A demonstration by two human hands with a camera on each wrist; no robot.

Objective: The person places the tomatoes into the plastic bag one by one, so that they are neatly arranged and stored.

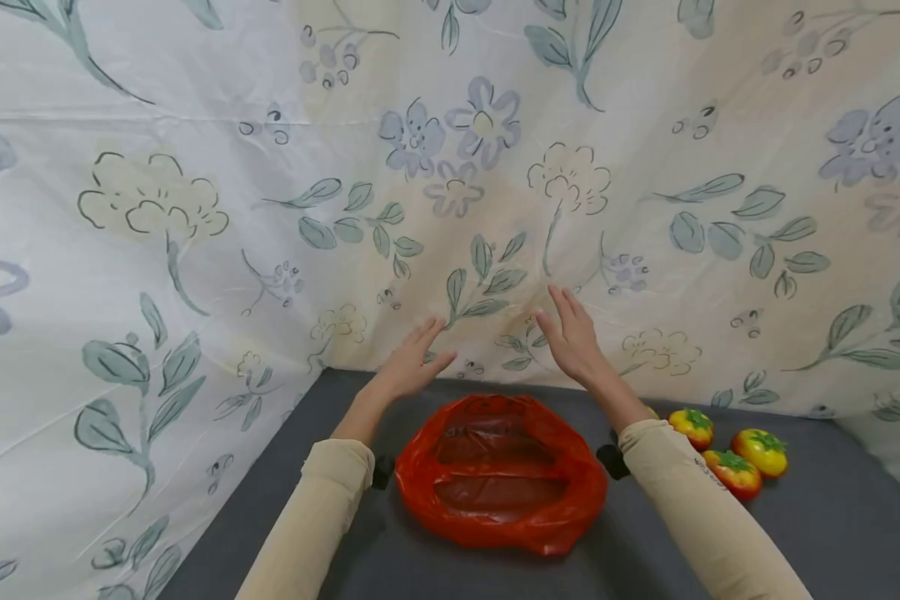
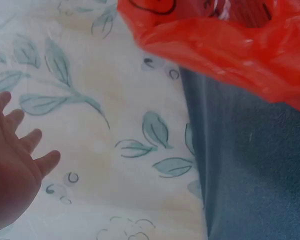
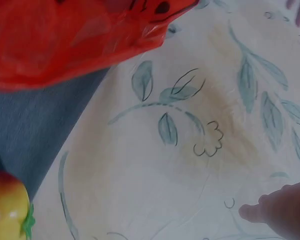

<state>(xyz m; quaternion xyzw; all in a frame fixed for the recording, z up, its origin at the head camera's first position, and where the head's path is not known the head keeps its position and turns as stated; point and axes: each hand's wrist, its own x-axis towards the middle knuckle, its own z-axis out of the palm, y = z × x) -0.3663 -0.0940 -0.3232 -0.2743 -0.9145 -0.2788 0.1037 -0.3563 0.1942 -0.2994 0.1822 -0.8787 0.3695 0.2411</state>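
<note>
bag [image 1: 498, 472] gapes, red inner walls [image 1: 498, 497] showing, near left hand [image 1: 411, 365] and right hand [image 1: 574, 343], their fingers extended.

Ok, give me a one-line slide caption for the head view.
Left hand and right hand raised, open and empty; red bag on the dark table, red-and-yellow fruits at right.

A dark grey tabletop [image 1: 832, 533] carries a red plastic bag [image 1: 498, 471], its wide mouth gaping upward; to the bag's right lie three red-and-yellow fruits [image 1: 732, 477] with green leafy tops, grouped close together; a yellow sliver [image 1: 652, 412] shows just left of them.
</note>
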